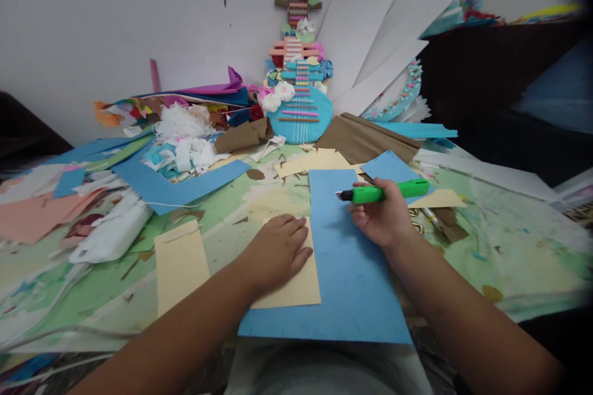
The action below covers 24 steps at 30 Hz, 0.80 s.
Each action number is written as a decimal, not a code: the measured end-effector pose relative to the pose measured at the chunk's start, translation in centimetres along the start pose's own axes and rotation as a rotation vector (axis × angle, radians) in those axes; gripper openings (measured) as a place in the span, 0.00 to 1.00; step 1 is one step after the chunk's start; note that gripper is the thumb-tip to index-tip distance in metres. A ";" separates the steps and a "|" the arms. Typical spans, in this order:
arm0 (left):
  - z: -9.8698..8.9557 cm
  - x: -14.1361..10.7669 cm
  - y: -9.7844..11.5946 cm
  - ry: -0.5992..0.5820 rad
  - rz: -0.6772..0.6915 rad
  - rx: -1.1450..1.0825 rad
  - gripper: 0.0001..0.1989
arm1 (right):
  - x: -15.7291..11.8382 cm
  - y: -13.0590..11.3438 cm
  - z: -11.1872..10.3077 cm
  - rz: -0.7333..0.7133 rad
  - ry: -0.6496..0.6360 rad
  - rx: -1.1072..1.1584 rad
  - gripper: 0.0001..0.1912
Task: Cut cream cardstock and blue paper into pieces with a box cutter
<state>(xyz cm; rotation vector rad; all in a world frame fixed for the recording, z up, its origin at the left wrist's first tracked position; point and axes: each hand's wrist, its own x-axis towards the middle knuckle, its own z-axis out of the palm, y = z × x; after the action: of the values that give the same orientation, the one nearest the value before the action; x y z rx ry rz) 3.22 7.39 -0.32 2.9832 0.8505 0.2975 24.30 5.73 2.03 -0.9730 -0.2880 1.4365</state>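
A blue sheet is laid lengthwise on the counter, directly in front of the person, within reach of both hands. A cream sheet is placed over its left part, with the right edge lying across the blue surface. The left hand is open and spread palm down on the cream sheet, apparently so that both layers are steadied from above. A green tool with a black front end and a thin tip, probably a cutter, is gripped in the right hand between thumb and fingers. It is held above the blue sheet, tip pointing left, seemingly so that its working end is left free.

To the left, a smaller cream piece and a blue angled piece are laid apart from the main sheets. A white block with a cord is set among scraps. Behind, brown paper is spread beside a blue round decoration, which is propped upright near the wall, presumably leaning on it for support.
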 end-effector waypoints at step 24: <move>-0.1 0.0 -0.1 -0.007 -0.015 -0.029 0.16 | -0.7 -1.3 0.7 -0.031 0.095 0.071 0.19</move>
<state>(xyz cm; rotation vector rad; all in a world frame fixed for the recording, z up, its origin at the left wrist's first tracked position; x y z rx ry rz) 3.20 7.45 -0.26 2.9487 0.8598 0.2967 24.57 5.59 3.59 -0.9713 -0.1801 1.3587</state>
